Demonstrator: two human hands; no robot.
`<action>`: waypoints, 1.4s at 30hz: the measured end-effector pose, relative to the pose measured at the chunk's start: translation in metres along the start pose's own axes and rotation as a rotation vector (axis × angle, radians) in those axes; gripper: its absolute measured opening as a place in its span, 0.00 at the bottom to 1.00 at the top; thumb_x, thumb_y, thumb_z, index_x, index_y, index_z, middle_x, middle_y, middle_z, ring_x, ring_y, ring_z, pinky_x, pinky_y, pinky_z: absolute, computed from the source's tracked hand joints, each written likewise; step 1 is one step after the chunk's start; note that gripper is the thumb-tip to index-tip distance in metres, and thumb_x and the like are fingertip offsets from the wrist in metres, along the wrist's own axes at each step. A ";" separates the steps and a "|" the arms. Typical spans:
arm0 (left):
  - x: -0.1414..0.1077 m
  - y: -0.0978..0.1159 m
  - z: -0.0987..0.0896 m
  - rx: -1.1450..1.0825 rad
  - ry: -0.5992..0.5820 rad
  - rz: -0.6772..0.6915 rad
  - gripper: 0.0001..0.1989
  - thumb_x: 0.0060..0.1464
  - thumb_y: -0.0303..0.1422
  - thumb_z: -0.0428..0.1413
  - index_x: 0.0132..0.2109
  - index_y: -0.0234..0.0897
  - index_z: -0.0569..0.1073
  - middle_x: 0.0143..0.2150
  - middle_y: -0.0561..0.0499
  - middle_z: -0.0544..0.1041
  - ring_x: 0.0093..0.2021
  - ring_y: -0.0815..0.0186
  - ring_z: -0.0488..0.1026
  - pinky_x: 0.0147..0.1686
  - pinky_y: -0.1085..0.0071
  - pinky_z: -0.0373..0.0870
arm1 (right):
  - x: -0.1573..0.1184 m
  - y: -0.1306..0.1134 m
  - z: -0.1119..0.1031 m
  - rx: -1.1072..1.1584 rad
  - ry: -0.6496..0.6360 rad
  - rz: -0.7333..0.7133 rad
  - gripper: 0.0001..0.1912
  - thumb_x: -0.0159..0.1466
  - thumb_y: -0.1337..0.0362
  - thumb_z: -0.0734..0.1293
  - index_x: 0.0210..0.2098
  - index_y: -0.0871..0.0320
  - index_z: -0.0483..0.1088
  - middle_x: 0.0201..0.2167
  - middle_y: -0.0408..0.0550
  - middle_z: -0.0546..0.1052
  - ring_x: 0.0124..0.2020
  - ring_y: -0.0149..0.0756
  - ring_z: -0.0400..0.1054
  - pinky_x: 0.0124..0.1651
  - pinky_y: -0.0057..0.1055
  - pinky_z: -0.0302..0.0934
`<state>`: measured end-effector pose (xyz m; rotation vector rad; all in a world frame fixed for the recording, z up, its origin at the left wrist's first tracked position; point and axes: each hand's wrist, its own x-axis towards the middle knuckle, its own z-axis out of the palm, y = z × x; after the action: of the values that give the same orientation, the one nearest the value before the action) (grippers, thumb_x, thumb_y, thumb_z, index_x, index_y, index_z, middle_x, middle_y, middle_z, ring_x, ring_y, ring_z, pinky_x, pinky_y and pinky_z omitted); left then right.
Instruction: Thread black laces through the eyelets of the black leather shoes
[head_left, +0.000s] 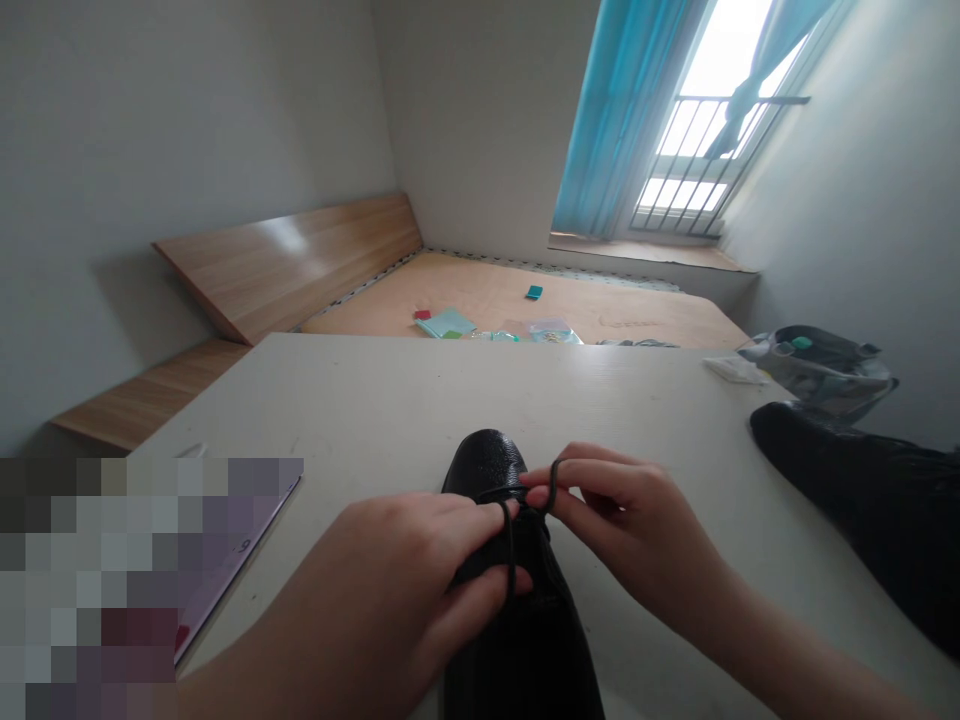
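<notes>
White tabletop [360, 400] beneath, my left hand [420, 545] and right hand [626, 500] grip the lace [511, 550] of a black shoe [482, 458]; I judge it limp, best pinched close in.

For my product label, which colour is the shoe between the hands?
The shoe is black; it shows best in the head view.

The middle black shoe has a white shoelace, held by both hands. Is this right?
Not white: the head view shows a dark shoelace on the middle black shoe, and the left hand and the right hand do hold it.
</notes>
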<state>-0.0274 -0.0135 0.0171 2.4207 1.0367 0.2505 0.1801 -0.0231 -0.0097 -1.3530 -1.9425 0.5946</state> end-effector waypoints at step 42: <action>0.015 -0.003 0.017 -0.302 0.121 -0.073 0.03 0.51 0.29 0.54 0.32 0.41 0.65 0.27 0.59 0.70 0.25 0.70 0.65 0.25 0.73 0.54 | 0.009 -0.004 0.001 0.441 -0.370 0.452 0.09 0.52 0.61 0.69 0.27 0.61 0.73 0.22 0.43 0.68 0.25 0.30 0.55 0.27 0.29 0.48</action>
<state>-0.0126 -0.0069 0.0010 2.1145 1.0532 0.4967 0.1751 -0.0162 -0.0054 -1.4613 -1.6247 1.4857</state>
